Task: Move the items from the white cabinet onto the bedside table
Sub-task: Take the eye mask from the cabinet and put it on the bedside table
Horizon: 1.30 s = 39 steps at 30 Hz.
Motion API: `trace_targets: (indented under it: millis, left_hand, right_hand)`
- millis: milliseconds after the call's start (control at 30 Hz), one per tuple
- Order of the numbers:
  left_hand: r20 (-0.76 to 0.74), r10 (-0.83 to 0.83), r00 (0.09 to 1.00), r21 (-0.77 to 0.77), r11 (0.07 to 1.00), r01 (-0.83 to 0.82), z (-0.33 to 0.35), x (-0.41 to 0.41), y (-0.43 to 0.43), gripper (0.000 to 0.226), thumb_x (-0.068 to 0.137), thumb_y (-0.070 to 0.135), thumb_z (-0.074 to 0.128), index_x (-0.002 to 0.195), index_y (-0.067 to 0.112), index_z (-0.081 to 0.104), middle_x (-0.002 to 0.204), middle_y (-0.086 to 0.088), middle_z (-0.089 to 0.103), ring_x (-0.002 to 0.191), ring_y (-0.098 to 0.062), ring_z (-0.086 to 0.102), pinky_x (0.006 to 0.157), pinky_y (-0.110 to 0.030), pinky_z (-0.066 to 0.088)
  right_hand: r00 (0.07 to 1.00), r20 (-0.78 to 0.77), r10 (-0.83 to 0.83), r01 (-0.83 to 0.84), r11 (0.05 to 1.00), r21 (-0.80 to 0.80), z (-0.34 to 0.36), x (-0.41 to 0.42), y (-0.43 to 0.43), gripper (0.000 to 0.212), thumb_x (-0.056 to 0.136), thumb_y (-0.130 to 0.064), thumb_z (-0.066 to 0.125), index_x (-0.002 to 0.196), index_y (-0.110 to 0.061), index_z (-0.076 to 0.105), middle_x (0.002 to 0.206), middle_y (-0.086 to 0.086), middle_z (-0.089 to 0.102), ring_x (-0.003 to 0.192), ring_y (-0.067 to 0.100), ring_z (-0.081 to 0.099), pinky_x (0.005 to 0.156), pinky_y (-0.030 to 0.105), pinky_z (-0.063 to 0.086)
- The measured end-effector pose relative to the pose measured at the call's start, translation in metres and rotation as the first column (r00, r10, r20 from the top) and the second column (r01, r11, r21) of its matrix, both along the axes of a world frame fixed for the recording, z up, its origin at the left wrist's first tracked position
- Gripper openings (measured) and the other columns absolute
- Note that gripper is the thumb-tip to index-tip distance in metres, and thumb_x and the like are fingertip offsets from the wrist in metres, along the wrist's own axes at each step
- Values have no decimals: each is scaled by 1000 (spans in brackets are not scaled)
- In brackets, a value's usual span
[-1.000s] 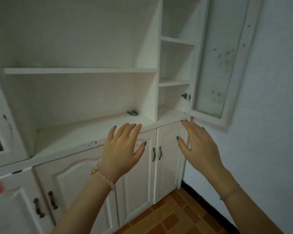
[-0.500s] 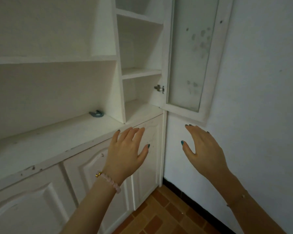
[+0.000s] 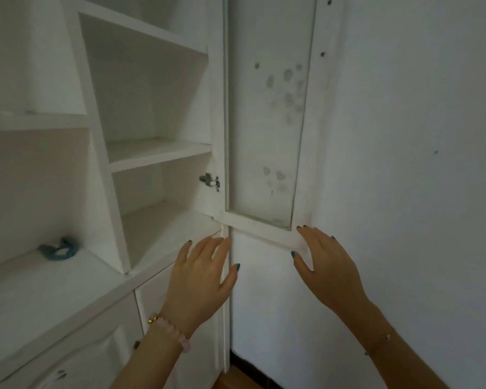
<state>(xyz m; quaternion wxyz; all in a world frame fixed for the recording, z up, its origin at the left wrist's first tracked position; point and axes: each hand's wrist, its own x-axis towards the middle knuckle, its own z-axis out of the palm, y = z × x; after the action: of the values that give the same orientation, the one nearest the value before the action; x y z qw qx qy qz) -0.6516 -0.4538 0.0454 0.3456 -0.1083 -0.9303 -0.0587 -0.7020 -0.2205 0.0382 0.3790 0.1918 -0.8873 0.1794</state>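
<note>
The white cabinet (image 3: 152,153) fills the left half of the view, its narrow right section holding bare shelves. A small blue-grey ring-shaped item (image 3: 59,249) lies on the wide counter shelf at the left. My left hand (image 3: 201,279) is raised with straight fingers in front of the cabinet's right corner, holding nothing. My right hand (image 3: 324,265) is also spread flat, its fingertips at the bottom rail of the open glass door (image 3: 264,113). No bedside table is in view.
The glass door stands swung open against the white wall (image 3: 418,164) on the right, with a metal hinge (image 3: 210,181) at its inner edge. Lower cabinet doors (image 3: 177,304) are closed. A strip of brown tiled floor (image 3: 233,381) shows at the bottom.
The view has swung right and moved closer to the cabinet's right end. My right hand has risen to the lower edge of the open glass door. Both hands remain empty with straight fingers.
</note>
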Motion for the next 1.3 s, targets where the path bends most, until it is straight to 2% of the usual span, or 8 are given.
trace_targets:
  millis: [133, 267, 400, 533, 633, 767, 1100, 1300]
  left_hand:
    - [20, -21, 1000, -19, 1000, 21, 5, -42, 12, 51, 87, 42, 38, 119, 11, 62, 110, -4, 67, 103, -23, 63, 91, -48, 48]
    - [43, -6, 999, -34, 999, 7, 4, -66, 18, 50, 88, 41, 38, 119, 10, 62, 110, -4, 67, 103, -24, 63, 92, -48, 47]
    - [77, 50, 996, -43, 998, -47, -1, -77, 21, 54, 94, 45, 29, 122, 11, 61, 112, -4, 66, 105, -24, 63, 93, -47, 47]
    - [113, 160, 981, -50, 987, -155, -2, -80, 30, 68, 97, 50, 11, 120, 11, 62, 111, -5, 67, 104, -24, 64, 92, -49, 46]
    - [130, 227, 965, -45, 974, -223, 1, -82, 43, 67, 97, 49, 11, 120, 11, 61, 111, -5, 67, 104, -25, 64, 92, -48, 46]
    - [106, 297, 949, -42, 955, -294, 9, -85, 64, 54, 94, 44, 27, 121, 11, 60, 111, -5, 67, 104, -25, 63, 92, -48, 46]
    - [85, 432, 898, -48, 902, -429, 13, -68, 89, 50, 89, 41, 37, 120, 9, 61, 110, -7, 67, 103, -27, 64, 90, -49, 49]
    - [74, 470, 879, -36, 883, -469, 15, -55, 95, 51, 89, 40, 36, 121, 9, 60, 111, -8, 67, 103, -28, 63, 91, -51, 48]
  right_hand:
    - [994, 110, 18, -8, 995, -95, 1, -47, 11, 47, 89, -30, 56, 131, -10, 50, 129, 8, 57, 117, 25, 55, 98, 31, 38]
    - [945, 280, 170, -47, 917, -397, 9, -96, 22, 53, 91, -30, 55, 140, -20, 37, 142, -3, 43, 130, 14, 40, 105, 24, 27]
    - [881, 234, 410, -59, 587, -808, 24, -148, 38, 50, 94, -21, 51, 141, -19, 35, 144, -2, 39, 132, 16, 36, 105, 27, 31]
    - [814, 242, 527, -3, 420, -907, 23, -189, 49, 56, 94, -15, 52, 144, -16, 28, 147, 3, 34, 130, 16, 37, 94, 24, 32]
    - [759, 261, 596, -4, 405, -914, 18, -210, 54, 55, 91, -9, 54, 142, -12, 34, 139, 3, 44, 118, 15, 49, 88, 23, 40]
    - [722, 224, 655, -99, 418, -903, 18, -227, 59, 32, 91, -6, 52, 120, -18, 51, 106, -6, 60, 88, -1, 58, 70, 13, 47]
    - [782, 191, 593, -186, 516, -836, 0, -231, 55, 7, 93, -14, 52, 92, -18, 58, 85, 2, 60, 75, 13, 53, 64, 13, 42]
    - [749, 204, 631, -228, 534, -814, -9, -196, 29, 25, 88, -19, 62, 114, -18, 61, 98, -7, 66, 87, 8, 62, 74, 22, 48]
